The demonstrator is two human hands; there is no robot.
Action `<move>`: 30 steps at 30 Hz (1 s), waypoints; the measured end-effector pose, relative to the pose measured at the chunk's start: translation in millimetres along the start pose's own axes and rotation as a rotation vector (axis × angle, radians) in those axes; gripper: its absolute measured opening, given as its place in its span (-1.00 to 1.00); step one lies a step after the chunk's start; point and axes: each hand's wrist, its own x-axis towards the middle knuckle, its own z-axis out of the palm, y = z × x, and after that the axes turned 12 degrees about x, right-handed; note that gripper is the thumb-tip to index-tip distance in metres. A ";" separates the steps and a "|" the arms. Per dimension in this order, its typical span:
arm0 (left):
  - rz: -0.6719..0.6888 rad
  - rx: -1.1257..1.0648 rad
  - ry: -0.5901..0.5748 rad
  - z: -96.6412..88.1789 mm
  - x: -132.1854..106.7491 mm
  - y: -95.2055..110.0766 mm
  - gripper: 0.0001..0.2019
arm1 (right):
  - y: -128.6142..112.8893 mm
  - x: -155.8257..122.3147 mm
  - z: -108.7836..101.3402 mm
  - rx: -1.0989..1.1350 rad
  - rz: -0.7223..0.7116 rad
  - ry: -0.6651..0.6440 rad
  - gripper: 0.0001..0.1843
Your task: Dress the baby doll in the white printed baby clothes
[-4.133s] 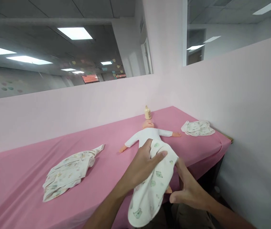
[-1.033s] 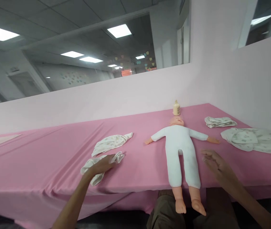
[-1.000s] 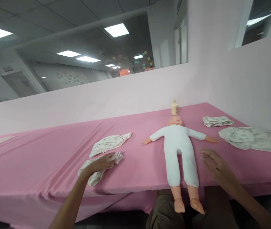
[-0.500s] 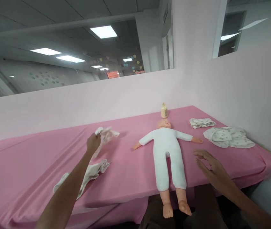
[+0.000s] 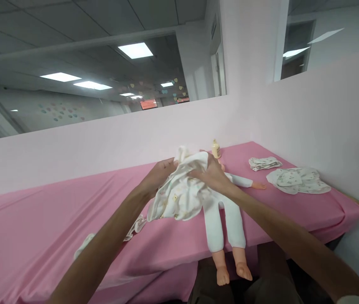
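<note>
Printed cloth point(image 5: 181, 196), one in two hands point(image 5: 159, 174) point(image 5: 215, 174), one doll point(image 5: 234, 223), one bottle point(image 5: 216, 150)

The person's two hands are raised in front of the body, near each other but apart. The left hand point(image 5: 162, 172) is curled in a grip, its forearm point(image 5: 103, 242) slanting up from the lower left. The right hand point(image 5: 213, 174) is also bent in a grip, the right thumb point(image 5: 196, 173) pointing toward the left hand. The right arm point(image 5: 280, 223) reaches in from the lower right, both forearms bare.
</note>
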 end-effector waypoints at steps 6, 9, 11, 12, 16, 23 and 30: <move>0.087 0.449 0.075 -14.2 -4.9 -7.5 -0.40 | 3.4 11.2 -28.7 0.184 0.108 -0.026 -0.82; 0.096 0.637 0.269 -24.0 0.8 -18.7 -0.70 | -0.7 16.3 -42.3 0.222 0.124 0.069 -0.79; 0.102 0.637 0.333 -24.3 5.0 -25.9 -0.79 | -4.1 21.3 -47.4 0.248 0.138 0.132 -0.77; 0.114 0.619 0.323 -21.3 6.9 -28.7 -0.77 | -5.8 23.9 -48.4 0.271 0.147 0.142 -0.77; 0.248 0.576 0.159 9.8 17.7 -35.2 -0.54 | -12.5 30.4 -43.0 0.349 0.173 0.094 -0.76; 0.320 0.503 0.171 53.8 39.2 -26.4 -0.70 | -28.2 26.8 -42.4 0.304 0.104 -0.076 -0.82; 0.379 0.184 0.085 49.7 19.3 3.3 -0.51 | -54.0 22.4 -49.2 0.142 0.099 -0.201 -0.67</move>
